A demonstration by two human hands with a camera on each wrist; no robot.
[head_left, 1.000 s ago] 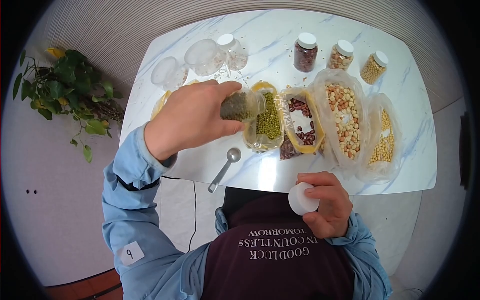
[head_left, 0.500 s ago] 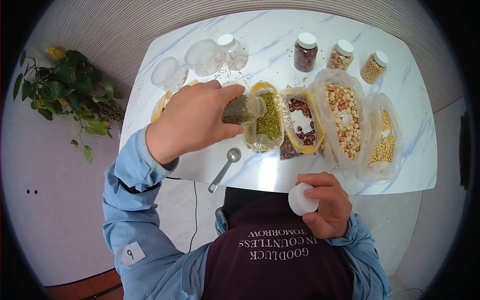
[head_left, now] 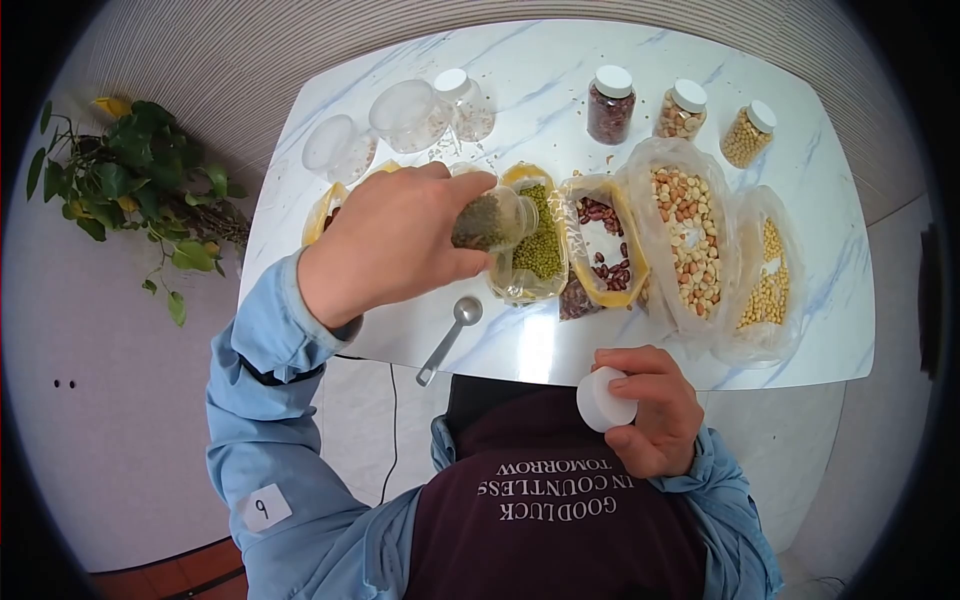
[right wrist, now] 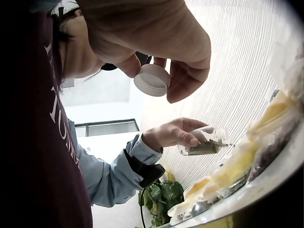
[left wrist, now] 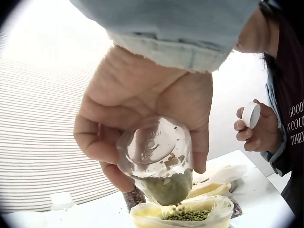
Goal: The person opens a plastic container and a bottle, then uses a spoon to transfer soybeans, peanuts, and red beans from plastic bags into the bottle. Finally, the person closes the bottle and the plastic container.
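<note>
My left hand [head_left: 385, 235] grips a clear plastic jar [left wrist: 154, 142] partly filled with green mung beans. The jar is tipped well over on its side, its open mouth over a bag of mung beans [head_left: 540, 235] with a yellow edge. A few beans show at the mouth in the right wrist view. My right hand [head_left: 655, 410], in front of my chest near the table's front edge, pinches a white screw lid [head_left: 605, 398] between thumb and fingers. The lid's hollow underside faces the right wrist camera [right wrist: 152, 80].
A metal measuring spoon [head_left: 450, 340] lies near the front edge. To the right are bags of red beans [head_left: 610, 270], peanuts [head_left: 690, 240] and yellow soybeans [head_left: 768, 290]. Several white-lidded jars, including one of dark red beans [head_left: 611, 105], and clear tubs [head_left: 410, 115] stand at the back.
My left hand has shifted slightly right with the jar, bringing its mouth further over the mung bean bag. The right hand and lid stay in place.
</note>
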